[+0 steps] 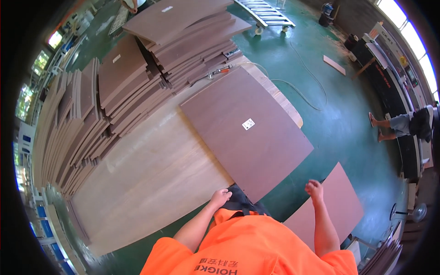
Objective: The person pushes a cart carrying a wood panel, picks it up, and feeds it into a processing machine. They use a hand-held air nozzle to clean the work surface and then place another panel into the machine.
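Note:
A brown flat board (pixel 247 137) with a small white label lies on the right part of a light wooden worktable, its near corner close to my waist. My left hand (pixel 221 198) is low in front of my body by the table's near edge, fingers curled; whatever they hold, if anything, is hidden. Out to the right, my right hand (pixel 314 189) is closed, overlapping the left edge of a second, pinkish-brown board (pixel 337 204). Whether it touches that board I cannot tell, nor can I make out anything in its fingers.
Tall stacks of brown panels (pixel 133 78) cover the table's far and left sides around its bare top (pixel 151 183). An orange-handled tool (pixel 223 71) with a hose sits behind the board. A metal roller rack (pixel 266 13) stands beyond. A person (pixel 401 126) is by a machine at right.

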### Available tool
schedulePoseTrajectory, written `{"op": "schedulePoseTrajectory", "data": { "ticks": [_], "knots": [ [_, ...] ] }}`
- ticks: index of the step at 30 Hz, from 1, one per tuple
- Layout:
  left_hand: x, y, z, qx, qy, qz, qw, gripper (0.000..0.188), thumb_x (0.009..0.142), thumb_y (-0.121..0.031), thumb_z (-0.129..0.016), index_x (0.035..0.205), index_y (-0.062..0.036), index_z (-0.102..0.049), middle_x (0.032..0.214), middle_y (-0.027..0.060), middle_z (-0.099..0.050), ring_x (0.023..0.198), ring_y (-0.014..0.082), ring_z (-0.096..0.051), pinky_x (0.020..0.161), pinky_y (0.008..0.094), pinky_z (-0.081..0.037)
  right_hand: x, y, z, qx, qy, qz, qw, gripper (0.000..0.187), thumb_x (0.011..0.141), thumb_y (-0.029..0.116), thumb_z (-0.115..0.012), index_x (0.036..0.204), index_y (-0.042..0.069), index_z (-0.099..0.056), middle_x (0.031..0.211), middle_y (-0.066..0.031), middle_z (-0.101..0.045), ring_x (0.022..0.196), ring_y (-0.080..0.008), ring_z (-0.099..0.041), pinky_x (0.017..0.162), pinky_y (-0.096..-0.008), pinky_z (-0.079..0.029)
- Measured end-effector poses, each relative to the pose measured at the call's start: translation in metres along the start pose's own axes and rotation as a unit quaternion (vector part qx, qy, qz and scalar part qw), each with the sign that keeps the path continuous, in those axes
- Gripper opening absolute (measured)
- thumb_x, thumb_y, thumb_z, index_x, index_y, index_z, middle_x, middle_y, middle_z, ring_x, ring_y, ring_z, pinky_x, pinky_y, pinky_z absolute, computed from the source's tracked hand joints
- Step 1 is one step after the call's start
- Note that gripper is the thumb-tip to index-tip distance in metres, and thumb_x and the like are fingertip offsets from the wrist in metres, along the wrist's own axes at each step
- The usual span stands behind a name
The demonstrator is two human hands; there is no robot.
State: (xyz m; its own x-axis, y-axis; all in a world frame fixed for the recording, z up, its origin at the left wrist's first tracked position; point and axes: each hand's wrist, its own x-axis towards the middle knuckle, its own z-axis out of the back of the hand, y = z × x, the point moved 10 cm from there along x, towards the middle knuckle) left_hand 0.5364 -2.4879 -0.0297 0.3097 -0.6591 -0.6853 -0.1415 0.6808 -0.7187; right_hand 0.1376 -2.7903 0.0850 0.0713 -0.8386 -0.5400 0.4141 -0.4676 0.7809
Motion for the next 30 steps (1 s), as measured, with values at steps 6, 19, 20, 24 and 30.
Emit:
{"op": "schedulePoseTrajectory", "data": {
  "ticks": [6, 19, 20, 24, 30],
  "knots": [
    [0.042, -0.004, -0.053, -0.036, -0.015, -0.016, 0.999, 0.041, 0.09, -0.04, -0.061, 0.081, -0.0003, -0.067, 0.067, 0.0059, -0.064, 0.061, 0.0149, -0.059, 0.063, 0.0326, -0.048, 0.086, 0.018, -0.053, -0.205, 0.131, 0.08, 0.967, 0.028, 0.084, 0.011, -0.063, 0.109, -0.004, -0.064, 0.092, -0.0099, -0.069, 0.077, -0.0188, -0.066, 0.07, -0.0297, -0.053],
    [0.002, -0.004, -0.027, -0.08, -0.296, 0.125, 0.944, 0.045, 0.088, -0.044, -0.057, 0.076, -0.0003, -0.058, 0.075, 0.0145, -0.064, 0.073, 0.026, -0.063, 0.067, 0.0392, -0.047, 0.299, 0.323, -0.368, -0.34, 0.225, 0.451, 0.794, 0.016, 0.084, 0.012, -0.058, 0.095, 0.007, -0.069, 0.098, -0.0186, -0.068, 0.091, -0.0354, -0.065, 0.079, -0.0405, -0.053],
    [-0.012, -0.005, -0.035, -0.118, -0.332, 0.129, 0.927, 0.044, 0.089, -0.043, -0.056, 0.078, -0.0012, -0.059, 0.075, 0.0129, -0.064, 0.073, 0.0242, -0.063, 0.068, 0.0383, -0.048, 0.309, 0.351, -0.402, -0.358, 0.213, 0.483, 0.77, 0.015, 0.084, 0.011, -0.058, 0.094, 0.007, -0.068, 0.101, -0.0182, -0.067, 0.093, -0.0351, -0.064, 0.079, -0.0405, -0.052],
    [-0.065, 0.067, -0.129, 0.07, -0.3, 0.261, 0.915, 0.051, 0.087, -0.046, -0.059, 0.108, 0.0006, -0.064, 0.105, 0.0173, -0.068, 0.096, 0.025, -0.067, 0.088, 0.0377, -0.05, 0.158, 0.518, -0.478, -0.092, 0.259, 0.65, 0.708, 0.013, 0.085, 0.014, -0.062, 0.094, 0.004, -0.066, 0.092, -0.0135, -0.068, 0.081, -0.0316, -0.066, 0.07, -0.0388, -0.052],
    [-0.075, -0.018, -0.163, -0.086, -0.359, 0.267, 0.89, 0.038, 0.09, -0.034, -0.059, 0.103, 0.001, -0.067, 0.093, 0.0146, -0.07, 0.084, 0.0224, -0.065, 0.072, 0.0353, -0.051, 0.158, 0.669, -0.571, 0.127, 0.439, 0.214, 0.863, 0.046, 0.083, 0.043, -0.071, 0.089, -0.002, -0.065, 0.074, -0.0098, -0.064, 0.072, -0.0157, -0.064, 0.063, -0.0279, -0.051]
  ]
}}
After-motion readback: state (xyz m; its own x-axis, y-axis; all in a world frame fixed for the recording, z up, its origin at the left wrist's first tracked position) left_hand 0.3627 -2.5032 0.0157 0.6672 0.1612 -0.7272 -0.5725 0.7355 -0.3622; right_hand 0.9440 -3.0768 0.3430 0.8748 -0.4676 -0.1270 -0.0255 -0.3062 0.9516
